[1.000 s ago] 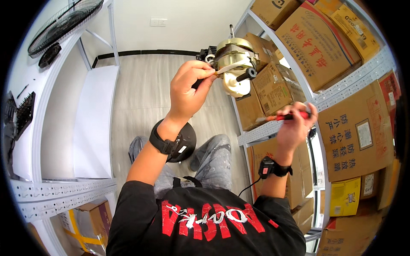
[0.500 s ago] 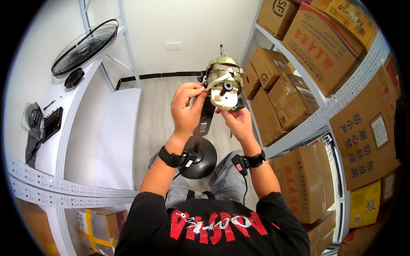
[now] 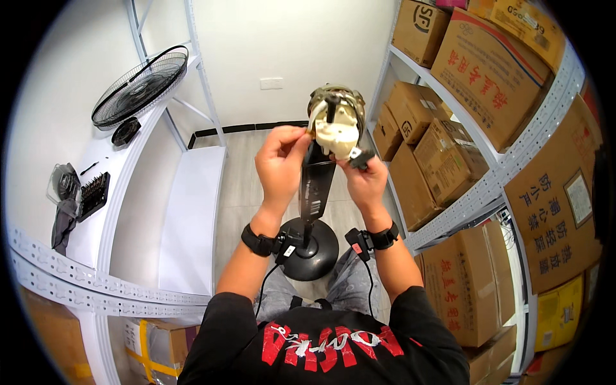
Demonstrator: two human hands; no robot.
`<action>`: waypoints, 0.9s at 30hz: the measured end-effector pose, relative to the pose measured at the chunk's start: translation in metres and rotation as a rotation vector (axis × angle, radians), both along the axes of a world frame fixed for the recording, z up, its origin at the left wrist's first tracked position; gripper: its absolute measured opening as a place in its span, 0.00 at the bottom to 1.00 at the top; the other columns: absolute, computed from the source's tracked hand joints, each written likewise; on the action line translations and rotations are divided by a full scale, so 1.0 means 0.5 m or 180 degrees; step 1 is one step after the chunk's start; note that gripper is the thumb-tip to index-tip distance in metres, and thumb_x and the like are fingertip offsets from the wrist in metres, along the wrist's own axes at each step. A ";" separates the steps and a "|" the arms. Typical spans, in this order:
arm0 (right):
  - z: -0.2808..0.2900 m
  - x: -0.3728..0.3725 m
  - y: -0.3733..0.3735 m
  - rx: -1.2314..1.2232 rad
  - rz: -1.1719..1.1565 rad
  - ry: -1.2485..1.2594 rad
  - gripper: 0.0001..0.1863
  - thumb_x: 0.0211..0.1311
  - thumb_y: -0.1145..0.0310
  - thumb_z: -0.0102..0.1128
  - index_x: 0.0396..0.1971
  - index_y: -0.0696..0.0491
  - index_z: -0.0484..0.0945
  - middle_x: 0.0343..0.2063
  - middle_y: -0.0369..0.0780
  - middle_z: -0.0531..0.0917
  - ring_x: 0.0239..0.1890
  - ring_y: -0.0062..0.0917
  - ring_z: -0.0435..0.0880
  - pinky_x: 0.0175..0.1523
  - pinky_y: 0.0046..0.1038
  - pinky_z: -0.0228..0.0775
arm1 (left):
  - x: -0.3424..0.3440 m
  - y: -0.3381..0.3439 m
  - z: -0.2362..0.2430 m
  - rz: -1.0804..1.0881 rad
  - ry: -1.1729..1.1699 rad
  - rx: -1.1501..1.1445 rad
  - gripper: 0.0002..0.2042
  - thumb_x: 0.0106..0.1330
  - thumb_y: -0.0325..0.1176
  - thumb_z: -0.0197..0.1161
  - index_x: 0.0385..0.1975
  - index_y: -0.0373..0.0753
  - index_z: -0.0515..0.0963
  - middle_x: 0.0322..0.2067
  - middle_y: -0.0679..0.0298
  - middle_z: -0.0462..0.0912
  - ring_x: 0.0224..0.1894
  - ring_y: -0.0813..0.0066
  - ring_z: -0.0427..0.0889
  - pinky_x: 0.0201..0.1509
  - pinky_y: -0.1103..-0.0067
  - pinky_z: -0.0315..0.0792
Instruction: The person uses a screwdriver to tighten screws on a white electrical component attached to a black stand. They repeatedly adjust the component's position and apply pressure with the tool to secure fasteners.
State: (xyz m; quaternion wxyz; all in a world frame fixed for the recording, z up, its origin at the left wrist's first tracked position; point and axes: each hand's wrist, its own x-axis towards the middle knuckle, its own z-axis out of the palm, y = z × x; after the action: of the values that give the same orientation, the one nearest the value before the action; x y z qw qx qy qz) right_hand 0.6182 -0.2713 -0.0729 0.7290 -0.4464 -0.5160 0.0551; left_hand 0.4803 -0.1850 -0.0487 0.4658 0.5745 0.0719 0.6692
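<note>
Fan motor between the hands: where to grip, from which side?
Probably the rounded housing at the fan motor's far end, coming from above: its curve looks broad and uncovered there, while the left hand and right hand crowd the near, lower sides. I'd avoid the black knob; it juts out narrowly.

a storeroom: metal shelving [image 3: 478,187] stacked with cardboard boxes [image 3: 486,80].

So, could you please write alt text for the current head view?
A person handles a pale motor unit above a black stand, left grip at its left side, right grip at its lower right. A fan grille rests on the left shelf; cardboard boxes line the right shelves.
</note>
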 end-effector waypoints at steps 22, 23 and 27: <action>0.047 -0.013 -0.005 -0.0346 0.0406 0.0341 0.07 0.68 0.69 0.64 0.39 0.56 0.77 0.32 0.44 0.87 0.17 0.07 0.64 0.22 0.14 0.55 | -0.002 0.021 0.043 0.0858 0.0154 0.0520 0.03 0.58 0.18 0.69 0.30 0.29 0.82 0.29 0.61 0.83 0.32 0.74 0.83 0.36 0.81 0.78; 0.048 -0.014 -0.008 -0.0368 0.0384 0.0298 0.07 0.68 0.69 0.64 0.39 0.56 0.76 0.33 0.44 0.87 0.17 0.07 0.65 0.22 0.14 0.55 | -0.003 0.020 0.042 0.0927 0.0171 0.0526 0.03 0.57 0.18 0.69 0.29 0.30 0.82 0.29 0.61 0.83 0.32 0.74 0.83 0.35 0.80 0.77; 0.051 -0.011 -0.009 -0.0433 0.0330 0.0138 0.07 0.68 0.70 0.63 0.40 0.56 0.76 0.33 0.44 0.87 0.17 0.07 0.66 0.22 0.14 0.56 | -0.002 0.028 0.039 0.0981 0.0196 0.0554 0.04 0.56 0.18 0.70 0.28 0.31 0.82 0.28 0.61 0.84 0.30 0.73 0.83 0.34 0.79 0.76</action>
State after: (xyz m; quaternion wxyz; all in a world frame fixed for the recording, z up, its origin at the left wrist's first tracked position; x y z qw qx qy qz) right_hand 0.6127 -0.2760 -0.0474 0.7042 -0.4662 -0.5176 0.1372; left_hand 0.4794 -0.1711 -0.0292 0.3038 0.6151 0.1151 0.7184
